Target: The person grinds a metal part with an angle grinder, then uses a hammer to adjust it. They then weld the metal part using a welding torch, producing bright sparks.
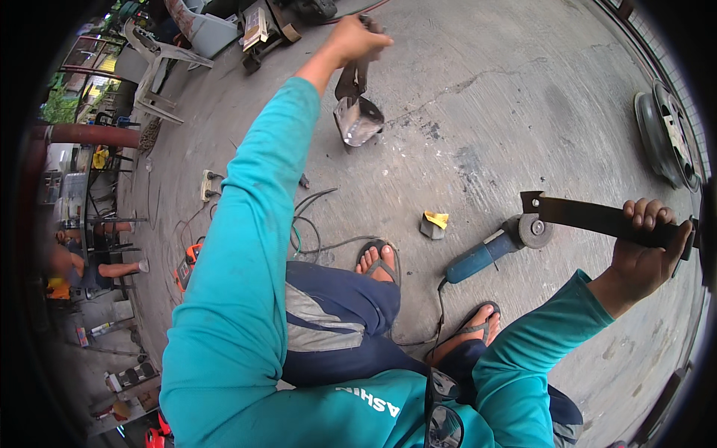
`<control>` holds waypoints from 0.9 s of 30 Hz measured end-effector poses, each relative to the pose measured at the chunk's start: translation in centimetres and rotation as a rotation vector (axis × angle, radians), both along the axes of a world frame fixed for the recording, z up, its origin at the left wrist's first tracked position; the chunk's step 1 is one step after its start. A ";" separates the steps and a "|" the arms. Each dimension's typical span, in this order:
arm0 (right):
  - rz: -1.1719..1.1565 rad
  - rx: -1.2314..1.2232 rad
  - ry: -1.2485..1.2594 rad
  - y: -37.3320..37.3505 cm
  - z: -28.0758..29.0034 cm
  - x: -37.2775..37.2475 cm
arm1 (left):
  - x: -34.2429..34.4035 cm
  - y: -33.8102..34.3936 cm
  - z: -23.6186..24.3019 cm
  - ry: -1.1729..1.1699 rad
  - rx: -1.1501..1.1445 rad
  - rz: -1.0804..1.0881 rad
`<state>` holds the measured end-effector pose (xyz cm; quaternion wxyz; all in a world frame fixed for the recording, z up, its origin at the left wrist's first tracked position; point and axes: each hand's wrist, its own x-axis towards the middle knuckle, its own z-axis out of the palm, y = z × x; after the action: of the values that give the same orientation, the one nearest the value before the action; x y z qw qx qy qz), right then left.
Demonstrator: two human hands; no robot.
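Note:
My left hand is stretched far forward, its fingers closed on the upper end of a dark metal piece. Below that piece is a shiny, cup-shaped metal part; whether the two are joined I cannot tell. Out to the right, my right hand grips a long, dark, flat metal bar with a hole at its left end. That end passes just above the disc of a blue angle grinder lying on the concrete floor. A small dark block with a yellow piece lies left of the grinder.
Black cords run over the floor near my feet. A power strip and an orange machine are beyond my left arm. At the far left are a plastic chair and another person. A wheel rim stands far right.

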<state>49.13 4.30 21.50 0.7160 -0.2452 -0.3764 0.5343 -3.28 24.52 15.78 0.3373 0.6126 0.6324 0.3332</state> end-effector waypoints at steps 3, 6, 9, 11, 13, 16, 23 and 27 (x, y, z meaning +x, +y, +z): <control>-0.058 -0.045 -0.050 0.3 -1.3 4.5 | -5.2 -2.5 -1.1 -0.468 0.007 0.160; -0.375 -0.318 -0.111 0.7 -2.0 7.5 | -8.1 -4.3 -2.4 -0.693 -0.020 0.193; -0.517 -0.510 -0.468 1.6 -2.3 8.9 | -10.3 -5.1 -3.8 -0.814 0.021 0.227; -0.567 -0.688 -0.755 2.9 -2.9 9.1 | -11.5 -5.7 -5.0 -0.835 0.108 0.298; -0.449 -0.857 -0.952 4.8 -6.4 11.1 | -13.5 -6.5 -6.4 -0.590 0.174 0.503; -0.356 -0.979 -1.093 6.0 -12.8 13.2 | -15.9 -8.4 -7.9 -0.208 0.065 0.636; -0.209 -1.022 -1.493 5.3 -26.8 14.9 | -21.4 -13.4 -11.1 -0.341 -0.198 0.955; -0.294 -0.807 -1.615 8.5 -27.6 17.1 | -17.8 -11.3 -8.9 -0.536 -0.013 0.806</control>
<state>66.23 12.75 -6.09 0.1561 -0.8216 -0.5124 0.1949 -21.09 13.17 6.85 0.3363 0.2092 0.7121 0.5797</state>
